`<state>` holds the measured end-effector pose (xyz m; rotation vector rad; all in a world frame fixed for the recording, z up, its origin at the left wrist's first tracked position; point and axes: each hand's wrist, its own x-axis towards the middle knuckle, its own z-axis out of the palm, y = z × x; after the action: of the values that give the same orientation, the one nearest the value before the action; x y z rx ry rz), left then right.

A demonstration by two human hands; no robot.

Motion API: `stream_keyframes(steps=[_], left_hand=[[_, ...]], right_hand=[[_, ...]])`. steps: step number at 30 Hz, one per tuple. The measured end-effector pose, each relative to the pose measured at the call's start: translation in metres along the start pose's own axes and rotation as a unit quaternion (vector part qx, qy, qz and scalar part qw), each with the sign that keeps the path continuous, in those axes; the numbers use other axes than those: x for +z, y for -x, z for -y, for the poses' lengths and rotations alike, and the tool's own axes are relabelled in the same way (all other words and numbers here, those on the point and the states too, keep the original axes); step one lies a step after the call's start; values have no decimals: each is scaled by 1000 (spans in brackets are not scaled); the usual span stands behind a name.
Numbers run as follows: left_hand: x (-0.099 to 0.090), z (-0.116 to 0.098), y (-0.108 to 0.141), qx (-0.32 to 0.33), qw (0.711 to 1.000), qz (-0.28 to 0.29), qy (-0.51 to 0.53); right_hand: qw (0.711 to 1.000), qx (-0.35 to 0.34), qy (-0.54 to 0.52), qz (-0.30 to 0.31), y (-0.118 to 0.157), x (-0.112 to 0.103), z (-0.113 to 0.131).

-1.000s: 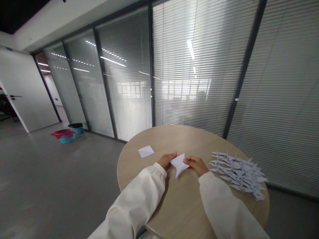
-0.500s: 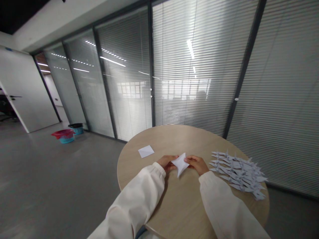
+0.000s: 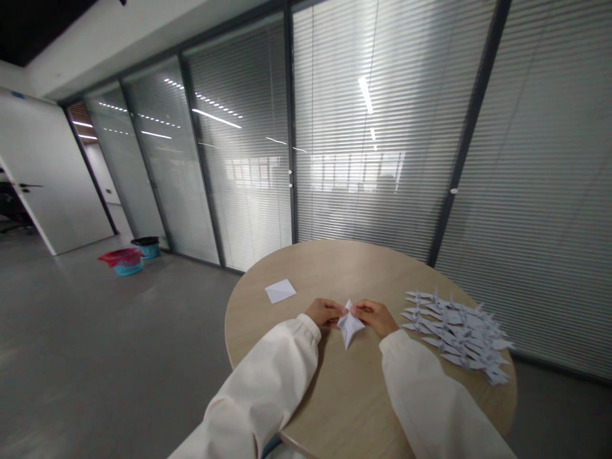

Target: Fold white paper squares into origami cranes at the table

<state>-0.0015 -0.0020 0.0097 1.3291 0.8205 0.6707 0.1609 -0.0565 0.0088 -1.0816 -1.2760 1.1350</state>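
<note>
A folded white paper (image 3: 350, 327) with pointed corners is held between my two hands over the round wooden table (image 3: 335, 261). My left hand (image 3: 326, 312) pinches it from the left, near its upper end. From the right, the fingers of my right hand (image 3: 375, 315) are closed on the same upper part. The fingertips of both hands nearly meet there, and the lower point of the paper hangs free toward me. To the left lies a flat white sheet (image 3: 280, 291) with a crease across it.
Many folded paper pieces (image 3: 459, 331) lie grouped at the table's right side. On the floor at left stand a blue bin with a red liner (image 3: 127, 262) and one with a black liner (image 3: 147, 247). A glass partition with blinds (image 3: 358, 210) rises behind the table.
The paper has moved slightly toward me and its upper part is now narrower, squeezed between my fingers. Both hands have drawn closer together at its top.
</note>
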Motion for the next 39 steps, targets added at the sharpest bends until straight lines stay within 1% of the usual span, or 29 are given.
stream_keyframes(steps=[2,4,8,11,13,16,18,20,22,23,26,29,32,35,37,39], left_hand=[[3,-4,3,-3,1000,-11,-19],[5,-6,4,-8,1000,-9,-27],[6,-4,3,-17,999,20,-27],[6,-2,2,-20,999,37,-27],[7,-3,4,-15,999,41,-13],[10,-6,8,1,998,54,32],[12,-6,11,9,993,99,57],[14,-5,12,19,987,143,76],[14,-4,12,32,984,159,76],[14,-3,10,41,985,155,69],[12,0,5,73,989,120,42],[8,1,-1,84,992,80,39],[4,0,-3,98,994,23,30],[2,-5,-2,118,992,-40,13],[2,-8,-1,120,990,-68,21],[2,-10,-1,106,990,-77,43]], right_hand=[[1000,-6,19,-8,0,1,1],[999,-11,38,-18,0,1,1],[998,-22,61,-25,-2,0,-3],[996,-45,72,-26,-3,-1,-5],[994,-59,77,-54,-3,-2,-5],[988,-76,58,-123,-5,-7,-6],[982,-83,44,-163,-7,-11,-8],[977,-96,28,-187,-9,-15,-10],[974,-96,18,-206,-10,-17,-11],[973,-94,13,-210,-10,-17,-11],[974,-88,0,-207,-10,-15,-8],[975,-82,-8,-205,-9,-14,-7],[974,-82,-9,-210,-10,-14,-7],[978,-76,-11,-194,-10,-15,-8],[981,-70,-14,-182,-10,-15,-7],[981,-66,-18,-180,-9,-14,-6]])
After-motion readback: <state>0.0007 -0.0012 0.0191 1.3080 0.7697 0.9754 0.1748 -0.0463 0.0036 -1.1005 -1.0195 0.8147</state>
